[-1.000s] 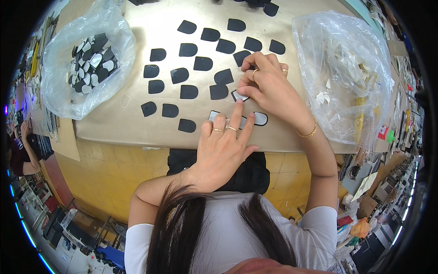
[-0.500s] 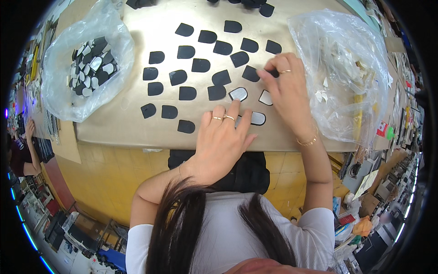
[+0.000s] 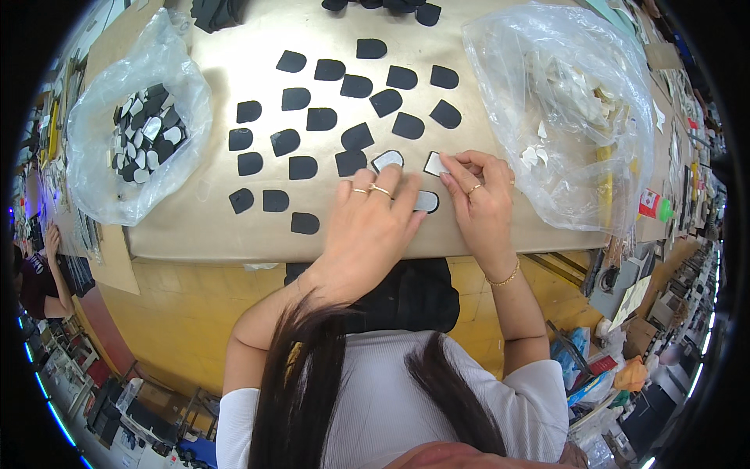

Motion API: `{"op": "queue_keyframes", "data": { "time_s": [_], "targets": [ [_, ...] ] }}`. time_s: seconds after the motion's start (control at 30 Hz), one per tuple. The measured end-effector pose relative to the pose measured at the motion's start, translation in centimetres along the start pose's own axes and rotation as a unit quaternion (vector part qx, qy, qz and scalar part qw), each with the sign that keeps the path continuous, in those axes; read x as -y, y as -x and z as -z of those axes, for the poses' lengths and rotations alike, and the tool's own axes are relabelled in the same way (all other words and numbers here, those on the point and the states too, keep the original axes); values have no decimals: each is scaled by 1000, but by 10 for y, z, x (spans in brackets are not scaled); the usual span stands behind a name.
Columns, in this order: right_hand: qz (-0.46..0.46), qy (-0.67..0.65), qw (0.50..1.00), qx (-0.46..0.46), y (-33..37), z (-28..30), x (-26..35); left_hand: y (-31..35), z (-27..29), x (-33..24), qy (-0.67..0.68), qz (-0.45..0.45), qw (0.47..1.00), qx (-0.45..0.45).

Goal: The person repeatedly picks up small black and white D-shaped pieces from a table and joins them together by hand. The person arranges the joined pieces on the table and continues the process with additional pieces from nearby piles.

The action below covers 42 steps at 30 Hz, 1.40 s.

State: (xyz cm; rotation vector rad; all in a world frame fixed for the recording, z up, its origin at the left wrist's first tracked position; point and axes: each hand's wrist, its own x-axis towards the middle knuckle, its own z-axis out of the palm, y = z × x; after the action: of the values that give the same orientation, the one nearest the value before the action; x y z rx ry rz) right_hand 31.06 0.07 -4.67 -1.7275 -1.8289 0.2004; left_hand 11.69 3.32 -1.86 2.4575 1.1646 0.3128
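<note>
My left hand [image 3: 367, 227] lies palm down near the table's front edge, fingers apart and slightly blurred. Its fingertips are over or beside a small arch-shaped black piece with a white face [image 3: 388, 161]. Another white-faced piece [image 3: 426, 202] shows partly from under its index finger. With thumb and forefinger my right hand [image 3: 483, 207] pinches the edge of a third white-faced piece [image 3: 436, 162], close to the table. Several arch-shaped black pieces [image 3: 321, 119] lie spread out beyond my hands, dark side up; one black piece [image 3: 445, 115] is just beyond my right hand.
An opened clear plastic bag [image 3: 86, 172] at the left holds a pile of black and white pieces [image 3: 148, 133]. On the right, a larger clear bag [image 3: 562, 187] contains pale scraps. Dark items [image 3: 217, 12] sit at the far edge. Another person's arm [image 3: 53, 242] is at far left.
My right hand has come nearer, off a black piece that now lies uncovered, and onto a white-faced piece. My left hand stays over the pieces. The whole view has shifted slightly.
</note>
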Motion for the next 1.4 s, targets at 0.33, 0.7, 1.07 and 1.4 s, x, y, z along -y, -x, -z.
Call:
{"op": "queue_keyframes", "data": {
  "time_s": [0.33,0.7,1.07,1.4],
  "targets": [
    [-131,-132,981,60,-20,4,3,-12,-6,-6,17,-49,999,-9],
    [92,13,996,-4,-6,-9,-8,-12,-11,0,32,-78,996,1],
    [-178,-222,958,42,-46,14,-26,-16,-9,0,24,-104,994,1],
    [-187,-114,973,72,-78,-6,-41,-45,0,-2,-27,-106,994,6]
  ]
}}
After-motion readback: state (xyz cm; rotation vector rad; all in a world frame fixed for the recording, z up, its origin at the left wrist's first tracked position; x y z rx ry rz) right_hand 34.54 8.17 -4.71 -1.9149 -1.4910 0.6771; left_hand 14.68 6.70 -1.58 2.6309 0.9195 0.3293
